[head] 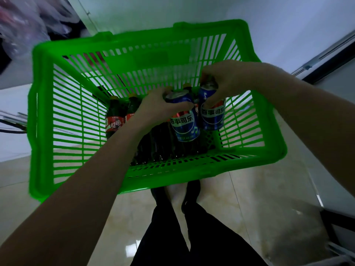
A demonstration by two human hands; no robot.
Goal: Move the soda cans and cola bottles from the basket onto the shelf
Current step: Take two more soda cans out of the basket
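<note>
- Gripping one blue soda can each: left hand (153,110) has fingers curled round the top of the left can (184,120), right hand (228,81) wraps the top of the right can (212,110).
- Both cans sit inside the green basket (48,112), right of centre, long axes near upright, tops tilted toward the far side, labels facing the camera.
- Cola bottles (114,120) stand upright at the left, caps up; more lie behind the cans.
- Glossy beige tile floor (259,198) below; pale wall beyond.

Left hand (153,110) covers one cola bottle's (132,112) label; forearms hide the basket's (48,112) near rim.
</note>
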